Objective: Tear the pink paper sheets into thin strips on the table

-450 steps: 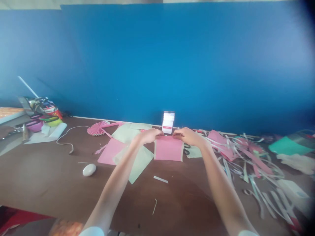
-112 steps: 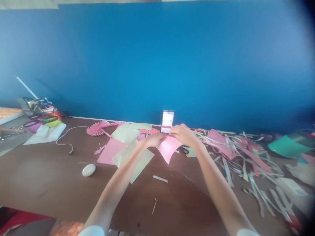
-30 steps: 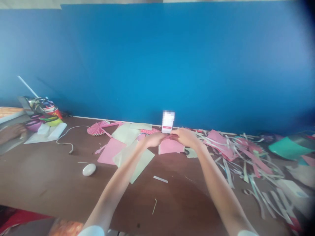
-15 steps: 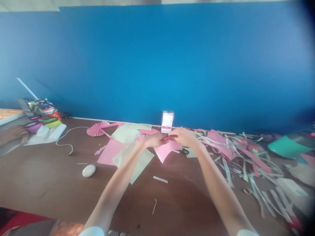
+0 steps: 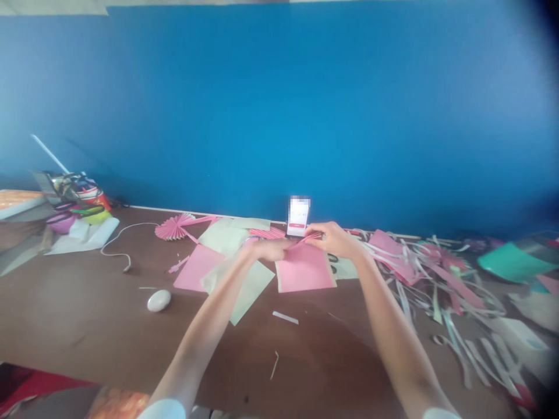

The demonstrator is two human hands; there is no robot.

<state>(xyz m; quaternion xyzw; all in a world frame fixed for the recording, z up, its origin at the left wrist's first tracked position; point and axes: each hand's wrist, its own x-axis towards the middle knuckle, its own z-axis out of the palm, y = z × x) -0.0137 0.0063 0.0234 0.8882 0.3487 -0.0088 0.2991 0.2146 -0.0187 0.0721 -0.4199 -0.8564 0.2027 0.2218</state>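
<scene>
A pink sheet of paper (image 5: 305, 272), pleated along its far edge, hangs from my two hands just above the table. My left hand (image 5: 271, 250) is closed on the left end of the pleats. At the right end, my right hand (image 5: 334, 240) pinches the folds between thumb and fingers. Right behind the hands a phone (image 5: 297, 218) stands upright with its screen lit. Black scissor handles (image 5: 332, 263) show under my right wrist. Left of the sheet lie pale green paper (image 5: 253, 291) and another pink sheet (image 5: 197, 266).
A pink paper fan (image 5: 174, 227) lies at the back left, with a white mouse (image 5: 159, 301) nearer me. Paper strips (image 5: 419, 279) are heaped at the right. A blue partition (image 5: 279, 116) rises behind the table (image 5: 109, 326). Another person's arm (image 5: 20, 238) reaches in at far left.
The pink sheet now lies flatter and shows a broad face toward me, where before it was tilted and partly hidden. My right hand has shifted slightly right, away from the left hand.
</scene>
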